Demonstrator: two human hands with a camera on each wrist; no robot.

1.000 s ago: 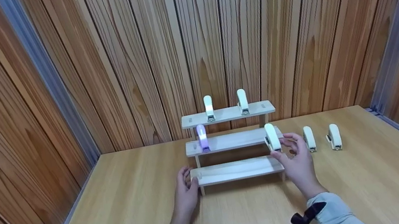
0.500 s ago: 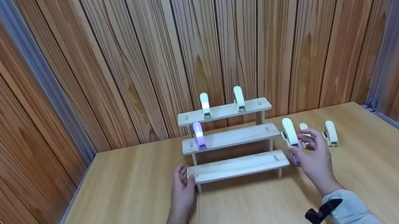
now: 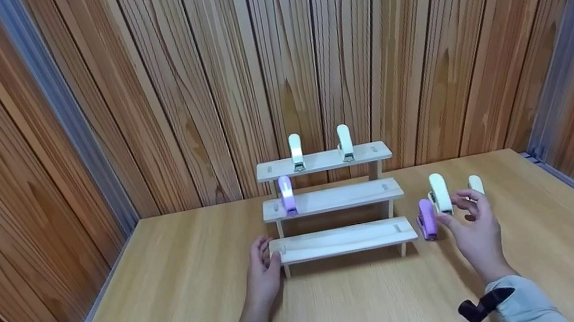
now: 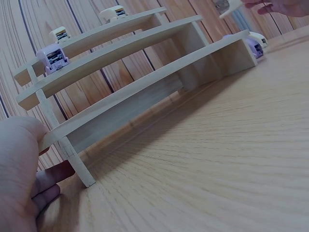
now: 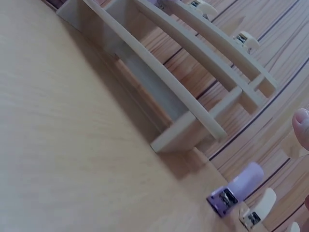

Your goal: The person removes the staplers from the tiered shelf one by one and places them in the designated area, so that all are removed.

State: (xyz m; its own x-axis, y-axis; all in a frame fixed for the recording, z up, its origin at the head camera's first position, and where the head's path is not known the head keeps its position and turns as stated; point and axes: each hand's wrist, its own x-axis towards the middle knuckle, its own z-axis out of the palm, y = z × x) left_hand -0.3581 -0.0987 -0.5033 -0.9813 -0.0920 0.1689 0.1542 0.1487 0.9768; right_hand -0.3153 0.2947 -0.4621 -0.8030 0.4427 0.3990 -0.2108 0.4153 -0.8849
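My left hand (image 3: pixel 264 271) grips the left end of a three-tier wooden shelf (image 3: pixel 337 242), thumb at the lowest tier and fingers behind its leg. To the right of the shelf, my right hand (image 3: pixel 475 231) pinches a white stapler (image 3: pixel 439 193) between thumb and fingers, raised above the table. A purple stapler (image 3: pixel 427 219) stands on the table just left of that hand. Two white staplers, left (image 3: pixel 296 152) and right (image 3: pixel 344 142), stand on the top tier. Another purple stapler (image 3: pixel 287 195) stands at the left of the middle tier.
Behind the right hand another white stapler (image 3: pixel 475 185) stands on the table (image 3: pixel 360 307). One more white stapler (image 5: pixel 260 209) shows beside the purple one in the right wrist view. Wood-patterned walls (image 3: pixel 294 65) enclose the back and sides.
My right hand has moved right with the white stapler, from beside the middle tier to out past the shelf. The purple stapler on the table has come into view. My left hand stays put.
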